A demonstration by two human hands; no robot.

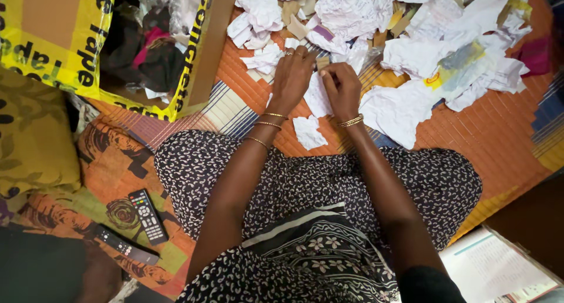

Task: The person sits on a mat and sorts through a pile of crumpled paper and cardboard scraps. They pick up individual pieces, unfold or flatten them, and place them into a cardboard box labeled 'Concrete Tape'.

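Head-worn, looking steeply down, close over lap [305, 185] and mat [499, 126]; single view, nothing shared.

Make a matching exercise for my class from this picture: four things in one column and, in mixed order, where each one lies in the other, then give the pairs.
Column A
1. cardboard box
2. two remote controls
3. small crumpled paper
4. open book

Column B
a. lower right corner of the view
b. on the mat just below the hands
c. upper left, taped in yellow, with dark cloth inside
d. on the patterned cloth at lower left, beside the person's knee

Pairs: 1-c, 2-d, 3-b, 4-a

The left hand and right hand both press on a white sheet by the paper pile.
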